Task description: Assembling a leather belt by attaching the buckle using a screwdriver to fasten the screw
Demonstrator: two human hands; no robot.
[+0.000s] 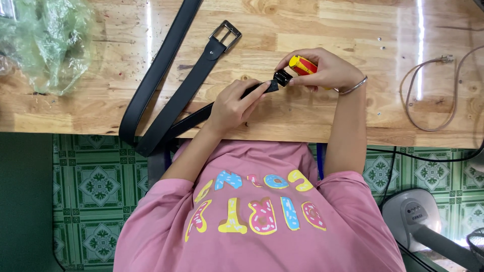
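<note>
here, two hands work at one wooden workbench (312, 116). the view is odd: the person's pink shirt (252, 211) fills the 6 o'clock part of the picture, and the arms reach up toward 12 o'clock. going by the arms, the hand toward 9 o'clock is taken as the left hand (234, 103); it is closed in a pinch on the free end of a black leather belt (166, 95), just below a small black clasp (282, 77) at that end. the right hand (325, 68), toward 3 o'clock of the left, is curled shut around one screwdriver (302, 65) with a red and yellow handle, its working end at the clasp; the tip itself is hidden. one thin silver bangle (355, 86) sits on the right wrist.

the belt loops: from the left hand it runs toward 8 o'clock to the bench edge, folds, and comes back up. one silver rectangular buckle (226, 35) lies at 11 o'clock from the hands, well apart from them. whether the strap running off the top edge is a second belt i cannot tell.

one crumpled clear green plastic bag (48, 43) lies at 9 to 10 o'clock, far from the hands. one loop of brown cable (428, 95) lies at 3 o'clock. one grey fan base (413, 216) stands on the green patterned tile floor (96, 186) at 5 o'clock.
</note>
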